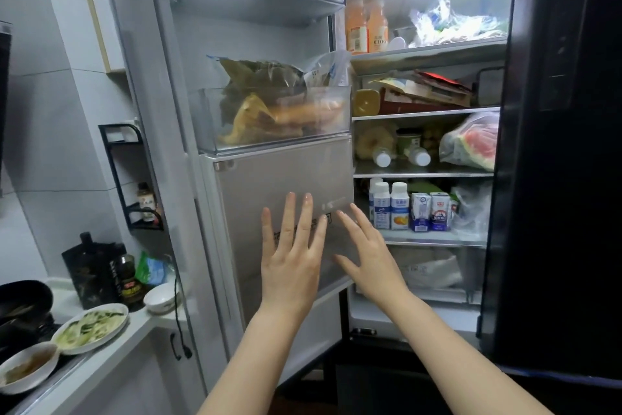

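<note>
A fridge stands with both doors swung open. The left door (255,179) has a grey lower panel and a clear door bin (276,132) above it with bagged food. My left hand (291,256) is raised in front of that grey panel, fingers straight and spread, holding nothing. My right hand (370,253) reaches beside it, fingers straight, toward the panel's right edge; contact with the panel cannot be told. Behind the hands, a fridge shelf (434,236) carries white milk bottles (390,206) and small cartons (430,211).
The dark right door (555,145) hangs open at the right. Upper shelves hold orange juice bottles (367,26), bagged watermelon (471,142) and packets. A counter (141,320) at left carries plates of food (92,327), a white bowl (160,297), sauce bottles (126,276) and a black pan (23,300).
</note>
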The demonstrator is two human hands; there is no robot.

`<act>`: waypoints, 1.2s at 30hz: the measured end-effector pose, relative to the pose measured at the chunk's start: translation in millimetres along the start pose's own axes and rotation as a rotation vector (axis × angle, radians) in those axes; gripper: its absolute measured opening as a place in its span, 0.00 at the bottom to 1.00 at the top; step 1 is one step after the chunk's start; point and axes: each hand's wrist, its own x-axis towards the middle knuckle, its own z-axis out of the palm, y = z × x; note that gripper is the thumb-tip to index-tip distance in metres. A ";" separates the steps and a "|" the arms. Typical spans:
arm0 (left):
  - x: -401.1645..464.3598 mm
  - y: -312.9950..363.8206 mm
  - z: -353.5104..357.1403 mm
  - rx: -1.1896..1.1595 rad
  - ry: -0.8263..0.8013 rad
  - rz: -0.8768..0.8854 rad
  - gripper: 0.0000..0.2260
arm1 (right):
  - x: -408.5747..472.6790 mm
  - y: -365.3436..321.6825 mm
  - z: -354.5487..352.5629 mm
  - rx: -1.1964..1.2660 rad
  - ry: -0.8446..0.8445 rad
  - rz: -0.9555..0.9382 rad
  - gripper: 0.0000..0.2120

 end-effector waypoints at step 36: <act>200.6 129.4 162.4 -0.011 -0.331 -0.357 0.37 | 177.4 233.4 -83.9 -0.395 0.081 0.172 0.29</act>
